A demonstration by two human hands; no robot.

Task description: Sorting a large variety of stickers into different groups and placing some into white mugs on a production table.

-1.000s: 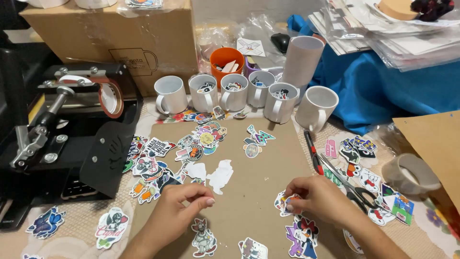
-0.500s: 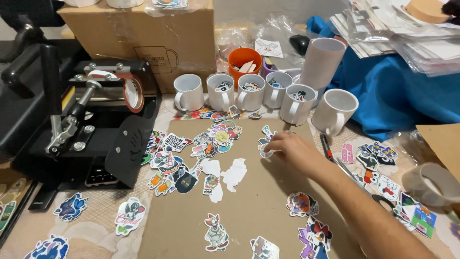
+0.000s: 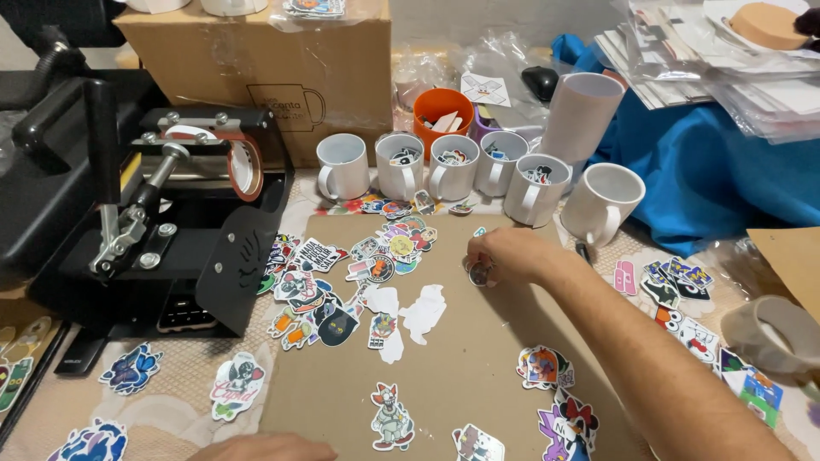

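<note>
My right hand (image 3: 506, 254) reaches over a brown cardboard sheet (image 3: 465, 376) and pinches a small round sticker (image 3: 480, 274) near the sheet's far edge, just in front of a row of white mugs (image 3: 453, 166). A loose pile of colourful cartoon stickers (image 3: 380, 256) lies to the left of that hand, with white backing scraps (image 3: 423, 312) beside it. Only the back of my left hand (image 3: 265, 446) shows at the bottom edge of the view, resting at the sheet's near edge; its fingers are cut off.
A black mug heat press (image 3: 162, 230) stands at the left, a cardboard box (image 3: 256, 68) behind it. An orange cup (image 3: 442, 113), a tall white tumbler (image 3: 582, 115), blue cloth (image 3: 709, 171) and stacked papers sit at the back right. More stickers (image 3: 675, 286) and a tape roll (image 3: 773, 333) lie right.
My right hand has moved from the sheet's lower right up to its far edge and taken hold of a small sticker. My left hand has drawn back to the bottom edge.
</note>
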